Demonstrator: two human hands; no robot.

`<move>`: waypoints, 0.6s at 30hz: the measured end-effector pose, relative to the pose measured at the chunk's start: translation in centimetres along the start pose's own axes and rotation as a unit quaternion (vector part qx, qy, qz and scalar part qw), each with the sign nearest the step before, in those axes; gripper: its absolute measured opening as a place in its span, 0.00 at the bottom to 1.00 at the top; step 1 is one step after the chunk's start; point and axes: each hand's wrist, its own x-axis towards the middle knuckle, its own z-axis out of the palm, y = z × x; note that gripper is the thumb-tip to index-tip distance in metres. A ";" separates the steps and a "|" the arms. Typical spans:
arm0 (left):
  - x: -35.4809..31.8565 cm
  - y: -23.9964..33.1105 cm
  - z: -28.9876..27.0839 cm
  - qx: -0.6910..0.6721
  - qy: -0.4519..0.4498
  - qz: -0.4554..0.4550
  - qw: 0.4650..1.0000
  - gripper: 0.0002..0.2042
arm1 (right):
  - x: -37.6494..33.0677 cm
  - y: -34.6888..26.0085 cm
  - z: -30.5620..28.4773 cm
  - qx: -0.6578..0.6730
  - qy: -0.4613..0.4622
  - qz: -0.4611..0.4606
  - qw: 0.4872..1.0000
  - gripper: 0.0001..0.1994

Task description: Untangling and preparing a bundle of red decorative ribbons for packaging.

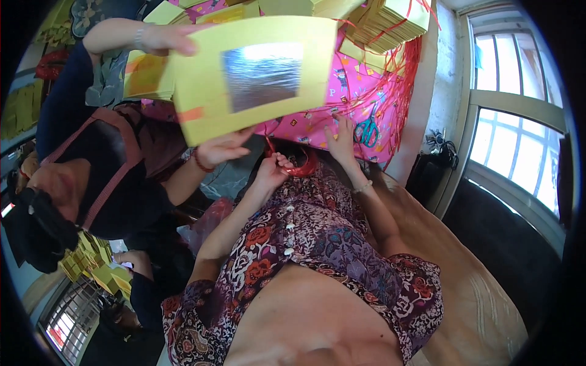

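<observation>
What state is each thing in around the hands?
Left hand: closed on red ribbon.
Red ribbon: looped.
Right hand: open, at pink cloth.
Yellow sheet: raised, tilted, in co-worker's hand.
Scissors: lying on cloth; blades unclear.
Yellow stack: piled, red strands across.

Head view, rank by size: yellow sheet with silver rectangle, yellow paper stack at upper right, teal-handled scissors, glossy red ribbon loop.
1. Yellow sheet
2. Paper stack
Scissors and ribbon loop: too alike to rank.
</observation>
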 end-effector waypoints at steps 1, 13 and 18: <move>-0.5 0.3 0.3 -0.001 -0.001 0.001 1.000 0.10 | -0.1 -0.6 0.1 -0.193 0.012 -0.125 0.973 0.26; -10.7 0.4 5.3 -0.075 -0.161 0.079 0.981 0.08 | -2.5 -13.8 0.4 0.039 -0.344 -0.214 0.913 0.20; -12.3 -0.1 7.7 -0.053 -0.201 0.175 0.963 0.10 | -5.6 -17.9 0.9 0.060 -0.400 -0.219 0.888 0.26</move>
